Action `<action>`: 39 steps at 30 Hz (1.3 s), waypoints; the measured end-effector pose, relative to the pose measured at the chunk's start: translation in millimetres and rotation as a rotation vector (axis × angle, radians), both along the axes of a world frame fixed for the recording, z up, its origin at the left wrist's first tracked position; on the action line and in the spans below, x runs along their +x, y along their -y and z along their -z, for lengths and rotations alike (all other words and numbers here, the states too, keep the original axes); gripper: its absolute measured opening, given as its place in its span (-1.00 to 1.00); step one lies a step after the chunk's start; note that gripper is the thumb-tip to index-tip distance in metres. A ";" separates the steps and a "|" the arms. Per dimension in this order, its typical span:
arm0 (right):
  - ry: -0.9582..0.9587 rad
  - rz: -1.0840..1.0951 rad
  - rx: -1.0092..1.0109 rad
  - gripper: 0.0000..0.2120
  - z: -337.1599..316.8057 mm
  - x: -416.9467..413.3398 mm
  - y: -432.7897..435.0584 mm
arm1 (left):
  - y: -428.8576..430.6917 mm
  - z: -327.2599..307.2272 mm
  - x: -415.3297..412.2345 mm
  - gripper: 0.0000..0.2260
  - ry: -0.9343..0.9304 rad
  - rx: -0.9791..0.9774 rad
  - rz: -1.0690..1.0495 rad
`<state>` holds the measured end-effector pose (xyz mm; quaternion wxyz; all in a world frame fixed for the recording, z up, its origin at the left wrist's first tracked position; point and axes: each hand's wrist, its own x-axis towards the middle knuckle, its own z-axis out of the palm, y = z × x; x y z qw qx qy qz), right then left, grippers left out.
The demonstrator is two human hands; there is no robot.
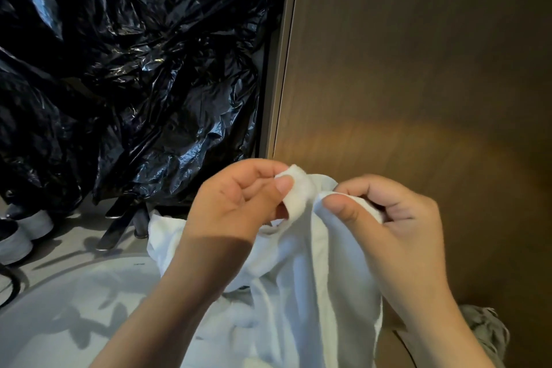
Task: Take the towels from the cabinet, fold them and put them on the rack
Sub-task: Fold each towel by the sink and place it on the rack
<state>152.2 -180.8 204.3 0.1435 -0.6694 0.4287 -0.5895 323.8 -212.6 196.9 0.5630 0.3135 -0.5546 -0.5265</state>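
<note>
Black plastic sheeting (134, 69) is noted above and well to the left of the fingers, with pale shoes (27, 233) on the floor beneath it. The left hand (236, 203) is found with thumb and forefinger clamped on a rolled corner of the white towel (298, 272). The right hand (397, 218) is recorded just beside it, with the towel's top edge pinched between the thumb and the curled fingers. The rest of the towel hangs bunched beneath both sets of fingers, and a brown wooden panel (418, 69) stands behind them. The step is judged to be the finding of corners ahead of the first fold; no rack is seen. For the next move, the two pinches would need to be drawn apart along the hem until the edge is taut and level.
</note>
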 end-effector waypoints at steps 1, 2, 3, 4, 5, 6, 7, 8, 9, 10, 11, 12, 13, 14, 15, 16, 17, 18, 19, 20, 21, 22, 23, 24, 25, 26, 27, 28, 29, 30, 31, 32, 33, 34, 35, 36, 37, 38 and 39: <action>-0.015 -0.010 0.010 -0.84 -3.0 0.0 3.3 | 3.7 -1.6 -4.2 -0.91 0.023 0.000 0.020; -0.038 -0.013 0.037 -0.86 -3.4 -0.6 7.4 | 6.9 -0.8 -8.4 -0.91 0.038 0.031 0.023; -0.060 -0.012 0.079 -0.86 -1.4 -1.6 12.0 | 8.8 2.2 -12.3 -0.91 0.044 0.081 0.022; -0.077 -0.010 0.126 -0.85 1.9 -2.9 16.3 | 9.4 4.7 -15.8 -0.90 0.039 0.139 0.033; -0.088 -0.006 0.166 -0.85 6.6 -4.4 19.7 | 9.2 7.6 -18.9 -0.89 0.021 0.197 0.053; -0.087 -0.001 0.193 -0.86 11.2 -5.8 22.0 | 8.4 9.8 -21.3 -0.89 -0.007 0.250 0.068; -0.081 0.005 0.204 -0.85 15.7 -7.6 23.3 | 8.3 12.0 -22.9 -0.90 -0.033 0.290 0.073; -0.069 0.011 0.207 -0.85 19.0 -9.2 24.2 | 8.8 14.6 -23.9 -0.90 -0.053 0.314 0.074; -0.054 0.014 0.210 -0.86 20.9 -10.6 24.6 | 9.8 16.8 -24.6 -0.90 -0.059 0.321 0.069; -0.039 0.013 0.216 -0.87 21.3 -11.3 24.8 | 10.4 18.1 -24.3 -0.88 -0.050 0.319 0.061; -0.028 0.011 0.221 -0.88 21.4 -11.7 24.9 | 10.9 19.2 -23.7 -0.83 -0.035 0.314 0.049; -0.022 0.009 0.224 -0.88 20.8 -11.7 24.9 | 10.5 19.3 -22.9 -0.79 -0.032 0.308 0.045; -0.021 0.006 0.227 -0.89 20.1 -11.9 25.1 | 10.2 19.1 -21.7 -0.77 -0.042 0.302 0.054; -0.024 0.002 0.233 -0.90 19.6 -12.3 24.9 | 9.2 17.9 -19.9 -0.77 -0.059 0.296 0.082; -0.029 -0.007 0.243 -0.90 19.3 -12.9 24.6 | 8.5 17.4 -18.2 -0.77 -0.065 0.287 0.114; -0.033 -0.021 0.256 -0.90 18.8 -13.7 23.8 | 7.7 17.5 -16.3 -0.76 -0.057 0.273 0.142; -0.038 -0.038 0.270 -0.89 18.2 -15.1 22.9 | 7.4 18.0 -14.3 -0.75 -0.040 0.255 0.160; -0.045 -0.054 0.285 -0.89 17.8 -16.4 22.0 | 7.5 18.9 -12.7 -0.75 -0.025 0.242 0.166; -0.053 -0.067 0.294 -0.88 17.9 -17.9 21.2 | 7.8 20.4 -12.0 -0.74 -0.012 0.234 0.153; -0.060 -0.075 0.298 -0.88 18.0 -18.9 20.7 | 7.8 21.3 -11.5 -0.74 -0.005 0.230 0.131; -0.064 -0.077 0.299 -0.86 18.5 -19.3 20.4 | 7.7 21.5 -11.5 -0.75 0.001 0.228 0.105; -0.066 -0.078 0.298 -0.86 19.0 -19.1 20.2 | 7.4 21.4 -11.6 -0.76 0.010 0.224 0.080; -0.064 -0.079 0.296 -0.86 19.6 -18.3 20.2 | 7.2 21.6 -11.6 -0.79 0.024 0.214 0.059; -0.057 -0.078 0.295 -0.86 20.4 -17.2 20.1 | 7.2 22.0 -11.6 -0.82 0.040 0.201 0.043; -0.047 -0.071 0.294 -0.86 21.4 -16.3 20.4 | 7.3 22.0 -11.5 -0.85 0.056 0.187 0.030; -0.038 -0.061 0.293 -0.86 22.7 -15.6 20.5 | 7.1 21.9 -11.3 -0.88 0.073 0.174 0.017; -0.031 -0.052 0.289 -0.86 24.1 -15.2 20.7 | 6.5 21.8 -11.0 -0.89 0.092 0.158 0.006; -0.025 -0.045 0.282 -0.87 25.0 -14.5 20.8 | 5.6 21.1 -10.7 -0.88 0.112 0.142 0.002; -0.017 -0.041 0.274 -0.88 25.7 -13.6 20.6 | 4.2 20.3 -10.5 -0.87 0.123 0.129 0.007; -0.009 -0.039 0.265 -0.90 25.9 -12.5 20.4 | 2.7 19.0 -10.6 -0.86 0.119 0.124 0.016; -0.003 -0.039 0.254 -0.91 26.1 -11.4 20.3 | 1.1 17.9 -10.8 -0.85 0.104 0.122 0.024; 0.000 -0.040 0.245 -0.91 26.3 -10.3 20.4 | -0.1 17.7 -11.2 -0.84 0.091 0.120 0.022; 0.001 -0.041 0.239 -0.91 26.6 -9.1 20.5 | -0.8 17.7 -12.0 -0.81 0.084 0.118 0.009; 0.001 -0.041 0.237 -0.92 26.8 -8.0 20.7 | -1.1 18.5 -12.9 -0.80 0.083 0.116 -0.010; 0.001 -0.040 0.239 -0.93 27.2 -7.1 20.9 | -1.1 19.7 -13.9 -0.80 0.081 0.115 -0.031; 0.002 -0.036 0.243 -0.94 27.7 -6.2 21.1 | -1.2 20.6 -15.0 -0.81 0.075 0.113 -0.047; 0.001 -0.031 0.248 -0.95 28.3 -5.6 21.3 | -1.5 21.2 -15.8 -0.83 0.066 0.114 -0.060; 0.001 -0.027 0.253 -0.94 29.0 -5.1 21.5 | -1.9 22.1 -16.4 -0.84 0.052 0.118 -0.070; 0.000 -0.025 0.256 -0.94 29.9 -5.1 21.9 | -2.1 22.9 -17.1 -0.85 0.035 0.130 -0.079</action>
